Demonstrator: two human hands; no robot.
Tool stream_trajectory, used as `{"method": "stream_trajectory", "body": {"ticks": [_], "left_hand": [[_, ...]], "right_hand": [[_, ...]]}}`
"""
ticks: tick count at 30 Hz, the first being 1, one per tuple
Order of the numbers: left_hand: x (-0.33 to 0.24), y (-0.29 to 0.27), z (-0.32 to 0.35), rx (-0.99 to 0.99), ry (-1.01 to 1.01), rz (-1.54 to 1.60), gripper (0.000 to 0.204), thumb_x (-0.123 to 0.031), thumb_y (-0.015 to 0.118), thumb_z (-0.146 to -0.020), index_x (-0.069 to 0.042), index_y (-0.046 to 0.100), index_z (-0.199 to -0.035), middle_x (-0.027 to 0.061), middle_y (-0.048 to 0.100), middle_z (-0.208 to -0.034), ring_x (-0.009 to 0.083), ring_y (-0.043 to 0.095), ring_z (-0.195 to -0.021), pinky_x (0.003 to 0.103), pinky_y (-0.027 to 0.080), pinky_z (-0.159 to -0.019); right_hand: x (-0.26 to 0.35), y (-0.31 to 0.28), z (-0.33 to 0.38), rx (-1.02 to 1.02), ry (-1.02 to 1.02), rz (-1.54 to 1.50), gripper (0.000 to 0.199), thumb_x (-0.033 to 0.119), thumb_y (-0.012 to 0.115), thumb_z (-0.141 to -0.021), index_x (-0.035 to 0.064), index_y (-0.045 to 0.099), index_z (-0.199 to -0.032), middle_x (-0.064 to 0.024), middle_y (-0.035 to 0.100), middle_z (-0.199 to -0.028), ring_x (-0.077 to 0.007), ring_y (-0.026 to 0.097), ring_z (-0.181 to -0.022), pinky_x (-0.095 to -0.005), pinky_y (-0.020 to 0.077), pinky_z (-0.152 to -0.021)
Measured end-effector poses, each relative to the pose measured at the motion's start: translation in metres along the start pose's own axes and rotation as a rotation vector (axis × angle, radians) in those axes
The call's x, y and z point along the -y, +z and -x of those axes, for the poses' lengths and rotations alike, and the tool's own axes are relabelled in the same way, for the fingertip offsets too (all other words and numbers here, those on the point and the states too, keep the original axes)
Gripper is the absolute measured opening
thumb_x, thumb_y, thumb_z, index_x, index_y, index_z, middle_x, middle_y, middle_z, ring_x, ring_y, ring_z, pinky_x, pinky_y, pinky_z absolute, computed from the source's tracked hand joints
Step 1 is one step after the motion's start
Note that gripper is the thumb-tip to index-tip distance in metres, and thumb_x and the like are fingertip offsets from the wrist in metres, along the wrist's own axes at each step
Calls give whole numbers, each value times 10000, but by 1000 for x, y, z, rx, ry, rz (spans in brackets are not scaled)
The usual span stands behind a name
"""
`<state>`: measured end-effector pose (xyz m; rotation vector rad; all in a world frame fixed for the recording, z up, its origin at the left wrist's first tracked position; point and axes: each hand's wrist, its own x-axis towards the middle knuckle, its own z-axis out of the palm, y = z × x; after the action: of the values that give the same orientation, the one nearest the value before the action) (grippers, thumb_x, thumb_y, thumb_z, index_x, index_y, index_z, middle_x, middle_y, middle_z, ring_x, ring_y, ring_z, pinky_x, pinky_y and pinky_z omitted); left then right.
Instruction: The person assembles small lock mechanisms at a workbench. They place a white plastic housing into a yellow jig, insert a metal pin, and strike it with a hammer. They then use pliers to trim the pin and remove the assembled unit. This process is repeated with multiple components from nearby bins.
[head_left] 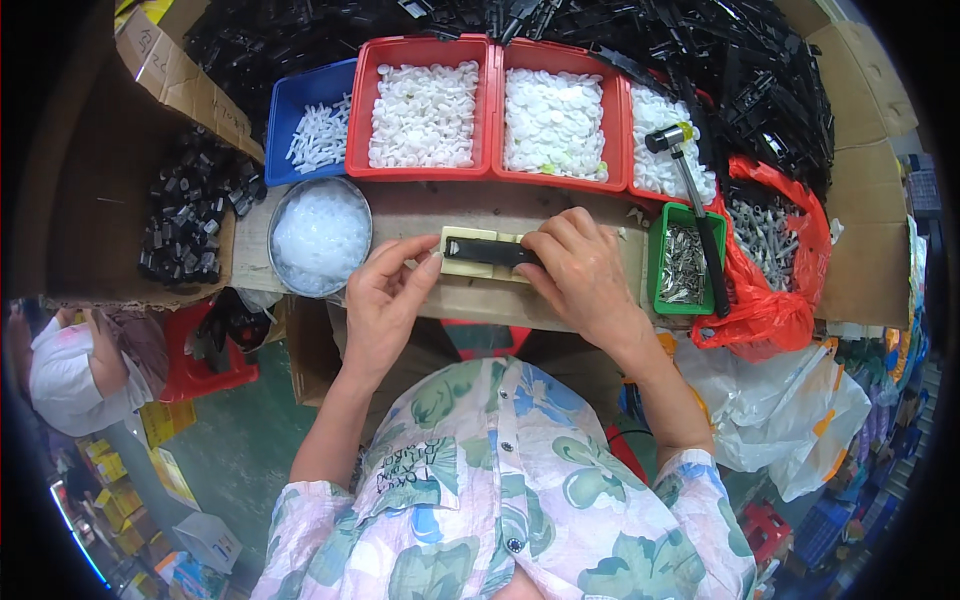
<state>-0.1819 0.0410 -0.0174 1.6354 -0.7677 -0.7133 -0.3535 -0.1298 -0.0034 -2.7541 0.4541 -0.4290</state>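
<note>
A: The right hand (580, 268) is pressing on a black plastic part (487, 250) that lies on a pale yellow block (468, 266) on the wooden bench (440, 210); its fingers are curled over the right end of the part, so it is holding it down. The left hand (385, 290) touches the left corner of the block with loose fingertips; I cannot tell if it pinches something small.

B: What may go wrong here?

A: I think the part can slip sideways on the block, because only one end is pressed; then a fingertip could be caught. Also the round metal bowl (320, 238) of white pieces is just beside the left hand; a quick move of the wrist may push it off the edge.

B: And the hammer (690, 185)?

A: It lies beyond the right hand, resting over the green tray (661, 262) of metal pieces; a careless reach may knock it.
</note>
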Motion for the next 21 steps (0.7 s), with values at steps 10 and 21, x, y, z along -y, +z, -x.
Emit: {"method": "stream_trajectory", "body": {"ticks": [10,21], "left_hand": [[-4,23,7,-17,610,-750,507,-123,774,-806,-7,633,-1279,130,606,-1261,341,561,-1203,475,417,-1000],[13,58,-2,304,611,-975,975,-504,728,-772,62,375,-1483,211,350,-1571,350,293,-1491,522,141,-1208]], "right_hand": [[-21,-21,4,-187,66,-37,301,162,770,-797,26,661,-1043,-112,625,-1028,-304,593,-1005,-440,479,-826],[-125,-68,50,-330,511,385,252,184,687,-914,-7,646,-1074,-166,635,-877,-355,616,-859,-462,485,-780]]}}
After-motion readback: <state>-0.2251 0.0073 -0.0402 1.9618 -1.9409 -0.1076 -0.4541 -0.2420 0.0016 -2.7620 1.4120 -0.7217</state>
